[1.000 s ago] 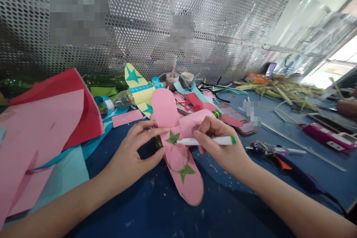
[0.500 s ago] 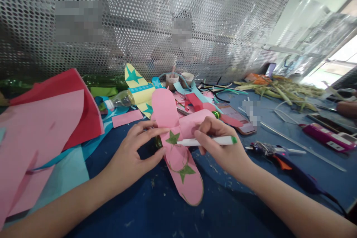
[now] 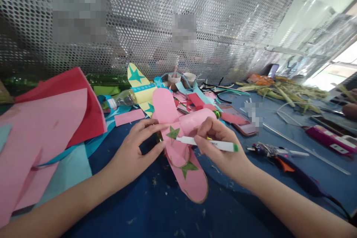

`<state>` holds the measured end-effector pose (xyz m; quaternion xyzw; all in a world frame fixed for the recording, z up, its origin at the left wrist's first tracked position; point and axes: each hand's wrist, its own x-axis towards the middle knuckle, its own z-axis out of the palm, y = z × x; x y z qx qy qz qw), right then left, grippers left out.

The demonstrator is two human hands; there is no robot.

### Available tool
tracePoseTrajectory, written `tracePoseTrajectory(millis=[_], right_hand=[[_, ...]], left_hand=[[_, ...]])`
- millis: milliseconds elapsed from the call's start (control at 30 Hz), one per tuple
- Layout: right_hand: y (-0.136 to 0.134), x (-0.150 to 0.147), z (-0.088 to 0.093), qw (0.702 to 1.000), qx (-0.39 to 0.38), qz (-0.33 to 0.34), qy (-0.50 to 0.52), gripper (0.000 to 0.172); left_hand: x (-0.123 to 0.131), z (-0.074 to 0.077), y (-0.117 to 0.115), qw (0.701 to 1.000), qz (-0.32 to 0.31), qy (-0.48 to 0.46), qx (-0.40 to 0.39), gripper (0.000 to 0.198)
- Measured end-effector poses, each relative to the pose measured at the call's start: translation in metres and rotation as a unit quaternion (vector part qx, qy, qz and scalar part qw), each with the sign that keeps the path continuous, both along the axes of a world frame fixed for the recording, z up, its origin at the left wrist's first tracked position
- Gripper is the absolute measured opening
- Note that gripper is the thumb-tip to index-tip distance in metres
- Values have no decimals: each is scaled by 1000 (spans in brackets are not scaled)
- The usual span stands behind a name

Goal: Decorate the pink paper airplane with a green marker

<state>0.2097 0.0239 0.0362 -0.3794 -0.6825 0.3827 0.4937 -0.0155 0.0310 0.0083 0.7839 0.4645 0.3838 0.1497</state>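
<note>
A pink paper-covered bottle plane point(image 3: 192, 184) lies across the middle of the table, its wings reaching away from me and toward me. Green stars are drawn on it, one on the tail piece and one on the near wing. My left hand point(image 3: 139, 141) holds its left end, thumb and fingers around the tail. A dark bottle end shows beside that thumb. Pinched in my right hand point(image 3: 220, 139) is a white marker point(image 3: 225, 145) with a green end, its tip beside the upper star. Behind the plane sits a yellow and blue bottle plane point(image 3: 142, 93).
Pink and red paper sheets point(image 3: 55, 115) cover the left side. At right lie a glue gun point(image 3: 290, 167), a magenta device point(image 3: 329, 137) and a phone point(image 3: 240, 119). Paper scraps point(image 3: 195, 100) and dried husks point(image 3: 287, 89) are farther back, before a perforated metal screen point(image 3: 145, 15).
The marker's tip has shifted slightly up along the right side of the upper star, and its green end has dropped a little. My left hand keeps its hold. The view has shifted slightly.
</note>
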Motion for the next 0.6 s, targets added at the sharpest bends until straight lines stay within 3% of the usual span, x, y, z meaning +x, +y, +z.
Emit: tracePoseTrajectory(millis=[600], right_hand=[[0, 1, -4, 999, -5, -9, -46, 24]], left_hand=[[1, -2, -1, 1000, -1, -3, -2, 32]])
